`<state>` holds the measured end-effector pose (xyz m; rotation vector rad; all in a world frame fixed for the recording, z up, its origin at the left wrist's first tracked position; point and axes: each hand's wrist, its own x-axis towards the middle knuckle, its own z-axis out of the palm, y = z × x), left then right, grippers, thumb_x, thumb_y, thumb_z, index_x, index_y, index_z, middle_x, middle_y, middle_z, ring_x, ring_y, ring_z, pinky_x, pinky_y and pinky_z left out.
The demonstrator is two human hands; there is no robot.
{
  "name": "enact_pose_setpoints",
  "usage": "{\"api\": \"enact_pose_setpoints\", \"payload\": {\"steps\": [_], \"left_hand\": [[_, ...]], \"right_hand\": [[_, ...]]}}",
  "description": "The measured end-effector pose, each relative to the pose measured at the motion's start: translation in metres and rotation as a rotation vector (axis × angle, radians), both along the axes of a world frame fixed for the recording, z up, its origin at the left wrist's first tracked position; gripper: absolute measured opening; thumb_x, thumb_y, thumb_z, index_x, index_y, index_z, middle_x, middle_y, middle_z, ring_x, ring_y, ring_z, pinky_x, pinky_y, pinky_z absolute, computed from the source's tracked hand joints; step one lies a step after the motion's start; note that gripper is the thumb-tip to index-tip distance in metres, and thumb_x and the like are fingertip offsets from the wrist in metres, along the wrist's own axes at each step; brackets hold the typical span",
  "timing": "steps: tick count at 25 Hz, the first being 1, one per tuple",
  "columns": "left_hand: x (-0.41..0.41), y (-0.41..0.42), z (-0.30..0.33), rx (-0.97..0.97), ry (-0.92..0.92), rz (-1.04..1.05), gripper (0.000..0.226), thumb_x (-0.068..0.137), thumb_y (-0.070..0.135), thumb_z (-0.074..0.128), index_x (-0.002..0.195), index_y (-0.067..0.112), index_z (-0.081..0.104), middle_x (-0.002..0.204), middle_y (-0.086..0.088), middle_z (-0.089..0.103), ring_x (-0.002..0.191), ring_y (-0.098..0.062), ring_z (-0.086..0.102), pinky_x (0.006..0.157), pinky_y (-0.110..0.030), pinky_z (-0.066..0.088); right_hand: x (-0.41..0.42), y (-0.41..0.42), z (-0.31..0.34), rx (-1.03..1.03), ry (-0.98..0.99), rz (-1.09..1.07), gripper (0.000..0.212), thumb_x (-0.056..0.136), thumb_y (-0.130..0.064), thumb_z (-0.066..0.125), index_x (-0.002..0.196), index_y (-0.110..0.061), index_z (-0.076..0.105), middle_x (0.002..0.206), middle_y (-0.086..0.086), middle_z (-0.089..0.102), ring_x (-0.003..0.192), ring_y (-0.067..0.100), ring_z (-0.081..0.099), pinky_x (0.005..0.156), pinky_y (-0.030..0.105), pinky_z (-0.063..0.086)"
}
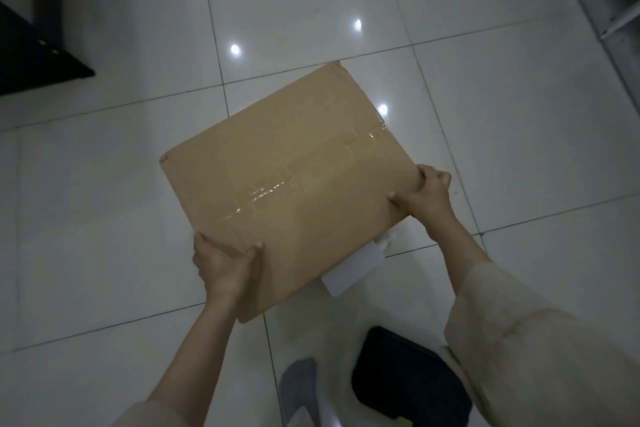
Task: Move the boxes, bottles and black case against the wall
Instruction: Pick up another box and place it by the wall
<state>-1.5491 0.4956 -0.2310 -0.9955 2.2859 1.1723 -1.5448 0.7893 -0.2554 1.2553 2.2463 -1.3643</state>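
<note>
A large brown cardboard box (291, 184), taped along its top seam, is held over the white tiled floor. My left hand (221, 263) grips its near left corner, thumb on top. My right hand (426, 194) grips its right corner. A white bottle (353, 269) pokes out from under the box's near right edge; most of it is hidden. The black case (405, 378) lies on the floor near my feet at the bottom of the view, partly covered by my right sleeve.
Dark furniture (31, 45) stands at the upper left. A grey strip with a white frame (609, 10) runs along the upper right. My grey-socked foot (299, 388) is at the bottom centre. Glossy floor tiles (104, 184) spread all around.
</note>
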Motion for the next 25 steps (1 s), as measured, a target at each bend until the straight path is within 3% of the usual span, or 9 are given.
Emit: {"api": "enact_pose_setpoints", "payload": {"steps": [5,9,12,16,20,25], "left_hand": [[-0.013,0.029,0.024,-0.108,0.197,-0.151,0.1,0.063,0.019,0.081,0.143,0.018,0.021,0.147,-0.014,0.029,0.136,-0.035,0.029,0.111,-0.051,0.029],[0.001,0.091,0.054,-0.057,0.349,-0.274,0.1,0.067,0.015,0.079,0.145,0.021,0.018,0.15,-0.011,0.023,0.139,-0.03,0.022,0.114,-0.047,0.024],[0.022,0.158,0.072,0.004,0.429,-0.407,0.098,0.068,0.015,0.078,0.145,0.021,0.018,0.151,-0.01,0.023,0.14,-0.027,0.021,0.115,-0.043,0.023],[0.071,0.265,0.088,0.087,0.503,-0.653,0.096,0.061,0.016,0.08,0.141,0.021,0.027,0.143,-0.011,0.037,0.133,-0.03,0.034,0.111,-0.05,0.031],[0.158,0.384,0.094,0.181,0.49,-0.916,0.094,0.062,0.013,0.078,0.14,0.02,0.026,0.143,-0.009,0.038,0.132,-0.029,0.034,0.111,-0.049,0.032],[0.279,0.51,0.07,0.288,0.349,-1.206,0.094,0.059,0.013,0.069,0.141,0.022,0.024,0.144,-0.008,0.038,0.133,-0.03,0.036,0.108,-0.052,0.035]], "right_hand": [[0.028,0.031,0.014,-0.06,0.129,-0.111,0.06,0.065,-0.023,0.078,0.116,-0.026,0.047,0.117,-0.004,0.03,0.112,0.035,0.045,0.094,0.055,0.046],[0.077,0.082,0.041,-0.141,0.302,-0.269,0.063,0.065,-0.02,0.077,0.118,-0.027,0.045,0.112,-0.005,0.05,0.11,0.028,0.054,0.092,0.054,0.049],[0.136,0.135,0.06,-0.156,0.421,-0.431,0.057,0.069,-0.011,0.076,0.114,-0.028,0.044,0.102,-0.016,0.052,0.11,0.025,0.055,0.092,0.053,0.05],[0.251,0.208,0.084,-0.107,0.484,-0.648,0.055,0.07,-0.01,0.075,0.111,-0.03,0.044,0.103,-0.017,0.052,0.111,0.024,0.055,0.091,0.052,0.051],[0.396,0.274,0.1,-0.046,0.479,-0.881,0.052,0.075,-0.008,0.072,0.115,-0.024,0.042,0.11,-0.003,0.051,0.112,0.026,0.054,0.089,0.051,0.052],[0.569,0.329,0.094,0.037,0.408,-1.145,0.058,0.077,-0.01,0.071,0.125,-0.02,0.039,0.122,0.0,0.047,0.115,0.025,0.05,0.095,0.054,0.048]]}}
